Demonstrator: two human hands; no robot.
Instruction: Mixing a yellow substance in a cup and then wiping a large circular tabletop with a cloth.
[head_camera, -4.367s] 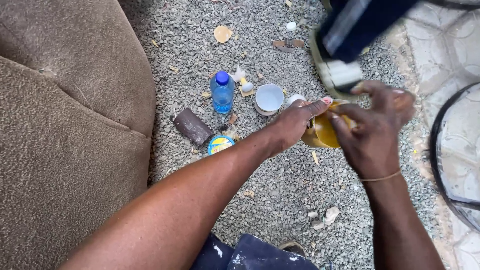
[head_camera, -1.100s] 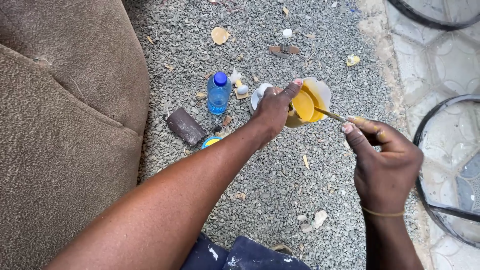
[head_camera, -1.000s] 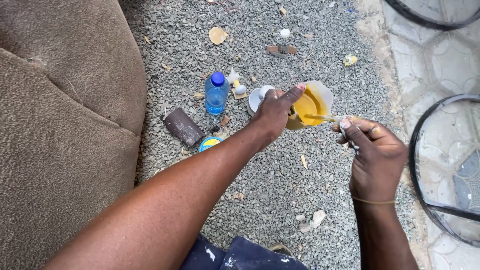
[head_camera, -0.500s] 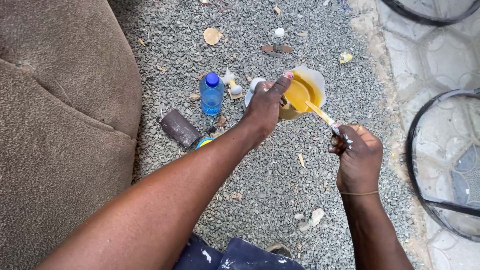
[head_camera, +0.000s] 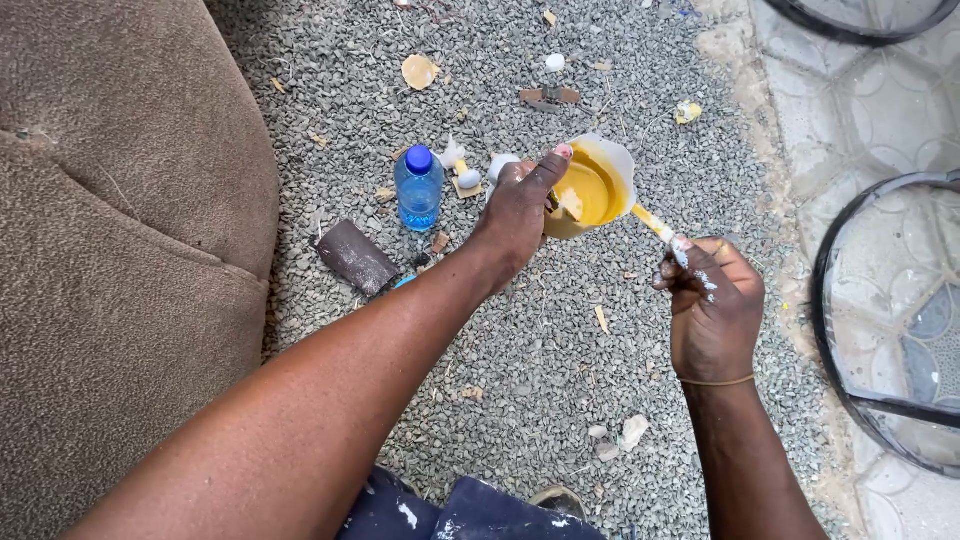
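My left hand (head_camera: 520, 215) grips a small white cup (head_camera: 616, 160) filled with yellow paint (head_camera: 585, 190), thumb hooked over its near rim, held above the gravel. My right hand (head_camera: 712, 310), flecked with white paint, is closed around a thin paint-smeared brush handle (head_camera: 655, 224) whose tip dips into the yellow paint. A thin band circles my right wrist.
On the gravel (head_camera: 520, 370) left of the cup stand a blue-capped water bottle (head_camera: 418, 190) and a dark flat block (head_camera: 355, 257), with small white caps and dry leaves around. A brown cushioned seat (head_camera: 110, 250) fills the left. Round black metal frames (head_camera: 880, 320) lie on tiles at right.
The cup has tilted more toward me and shifted slightly right. My right hand has drawn lower and nearer with the brush, stirring in the paint.
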